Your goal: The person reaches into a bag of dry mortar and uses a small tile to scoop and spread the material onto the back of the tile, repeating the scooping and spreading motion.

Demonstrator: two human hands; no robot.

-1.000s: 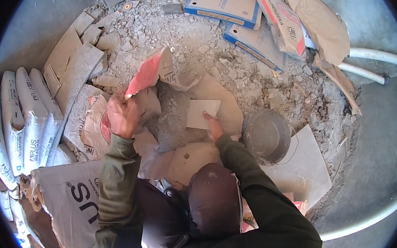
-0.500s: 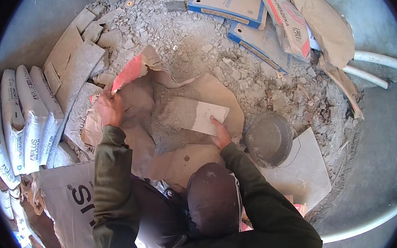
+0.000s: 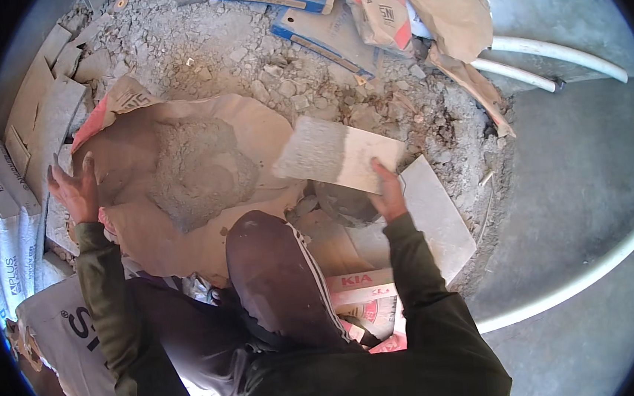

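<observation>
Now the right hand [image 3: 389,194] holds powder [image 3: 311,148] on a tile [image 3: 368,160] above the bucket [image 3: 342,205]; the left hand [image 3: 78,193], spread wide, has let go of the paper sack [image 3: 263,124].

Matt brown paper sack [image 3: 263,128], grainy grey powder [image 3: 203,170], smooth-faced pale tile [image 3: 358,156], rough rubble [image 3: 248,77]

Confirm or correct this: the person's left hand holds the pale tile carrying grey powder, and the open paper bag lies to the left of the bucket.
The hand is wrong: the head view shows the person's right hand holding the pale tile carrying grey powder. The open paper bag does lie to the left of the bucket.
</observation>
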